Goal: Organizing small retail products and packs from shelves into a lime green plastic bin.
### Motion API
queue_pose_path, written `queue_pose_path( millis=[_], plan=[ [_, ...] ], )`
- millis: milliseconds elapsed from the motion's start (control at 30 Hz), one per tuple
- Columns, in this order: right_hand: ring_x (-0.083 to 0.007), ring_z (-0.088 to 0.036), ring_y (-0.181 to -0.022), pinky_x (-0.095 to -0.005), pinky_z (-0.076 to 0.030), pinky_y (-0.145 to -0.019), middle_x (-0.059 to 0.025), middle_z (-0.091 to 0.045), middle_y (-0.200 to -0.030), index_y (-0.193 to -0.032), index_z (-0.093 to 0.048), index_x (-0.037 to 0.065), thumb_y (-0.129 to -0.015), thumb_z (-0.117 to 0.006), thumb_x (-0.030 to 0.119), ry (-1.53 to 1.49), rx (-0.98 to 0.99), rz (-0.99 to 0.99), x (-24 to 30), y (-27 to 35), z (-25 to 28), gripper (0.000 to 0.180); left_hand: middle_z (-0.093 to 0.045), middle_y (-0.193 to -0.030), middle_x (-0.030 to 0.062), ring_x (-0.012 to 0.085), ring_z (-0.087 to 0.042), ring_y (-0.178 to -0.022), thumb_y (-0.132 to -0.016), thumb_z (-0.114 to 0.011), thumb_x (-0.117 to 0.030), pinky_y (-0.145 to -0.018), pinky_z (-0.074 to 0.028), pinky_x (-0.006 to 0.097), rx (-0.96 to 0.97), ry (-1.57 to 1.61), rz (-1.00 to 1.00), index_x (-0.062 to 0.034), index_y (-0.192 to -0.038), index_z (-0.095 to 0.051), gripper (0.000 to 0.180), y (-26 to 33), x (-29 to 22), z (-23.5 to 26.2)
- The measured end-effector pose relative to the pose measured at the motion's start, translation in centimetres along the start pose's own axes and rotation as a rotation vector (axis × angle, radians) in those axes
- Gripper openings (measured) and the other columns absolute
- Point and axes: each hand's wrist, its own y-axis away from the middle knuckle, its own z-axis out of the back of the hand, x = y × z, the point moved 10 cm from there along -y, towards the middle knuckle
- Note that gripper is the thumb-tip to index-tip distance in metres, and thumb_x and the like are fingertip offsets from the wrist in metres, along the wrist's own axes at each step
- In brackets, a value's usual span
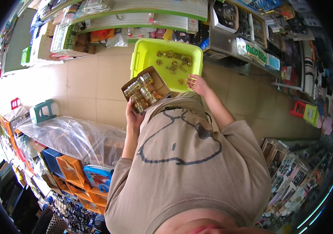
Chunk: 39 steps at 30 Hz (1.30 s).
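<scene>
My left hand (pixel 132 113) grips the near left side of a small open cardboard box (pixel 158 82), which is tilted in front of me. Inside it lie several clear cylindrical packs (pixel 138 94) with small gold-brown pieces in them. Over the right edge of a yellow-green plastic tub (pixel 145 54), my right hand (pixel 197 84) is held with its fingers apart and nothing visible in it. Scattered on the tub's bottom are several small gold-brown items (pixel 173 64), too small to name. The box overlaps the tub's near left corner.
Shelves (pixel 147 7) of packaged goods run behind the tub, and a display counter (pixel 225 50) stands at the right. A tiled floor (pixel 84 85) spreads to the left. Clear plastic sheeting (pixel 77 134) covers goods at the near left, beside a teal stool (pixel 42 112). Crowded racks (pixel 291 171) fill the near right.
</scene>
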Motion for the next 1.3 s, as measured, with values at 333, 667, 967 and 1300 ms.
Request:
queue_pose_path(
  millis=[333, 667, 967, 1300],
  plan=[
    [-0.0116, -0.062, -0.080, -0.0248, -0.050, -0.068, -0.0046, -0.066, -0.092, -0.109, -0.064, 0.004, -0.095, -0.062, 0.023, 0.371, -0.075, 0.611, 7.1, 9.9, -5.4, 0.024, -0.058, -0.132, 0.0132, 0.0309, -0.054, -0.122, -0.094, -0.059, -0.032, -0.108, -0.040, 0.049, 0.103, -0.022, 0.128, -0.0061, -0.135, -0.049, 0.049, -1.7, 2.1, -2.5],
    [-0.0234, -0.056, -0.094, -0.0364, -0.047, -0.084, -0.0055, -0.055, -0.099, -0.115, -0.065, 0.008, -0.079, -0.072, 0.010, 1.516, -0.006, 1.384, 10.5, 23.9, -22.0, 0.037, -0.053, -0.137, 0.0162, 0.0327, -0.052, -0.124, -0.096, -0.055, -0.033, -0.110, -0.039, 0.049, 0.144, -0.136, 0.207, -0.0045, -0.139, -0.045, 0.052, -2.0, 4.5, -3.2],
    [-0.0251, -0.053, -0.105, -0.0388, -0.042, -0.093, -0.0071, -0.055, -0.103, -0.110, -0.065, 0.007, -0.071, -0.077, 0.010, 1.795, -0.048, 1.336, 9.8, 22.2, -23.3, 0.041, -0.053, -0.138, 0.0171, 0.0328, -0.051, -0.126, -0.097, -0.052, -0.035, -0.111, -0.038, 0.049, 0.127, -0.203, 0.237, -0.0036, -0.139, -0.044, 0.053, -1.4, 5.6, -3.1],
    [-0.0246, -0.062, -0.100, -0.0361, -0.052, -0.081, -0.0103, -0.062, -0.111, -0.118, -0.059, 0.004, -0.079, -0.081, 0.024, 0.649, -0.245, 0.979, 14.6, 11.3, -7.7, 0.049, -0.057, -0.133, 0.0130, 0.0295, -0.054, -0.122, -0.097, -0.054, -0.030, -0.108, -0.041, 0.047, 0.131, -0.007, 0.092, -0.0049, -0.135, -0.049, 0.045, -1.2, 2.2, -2.3]
  ],
)
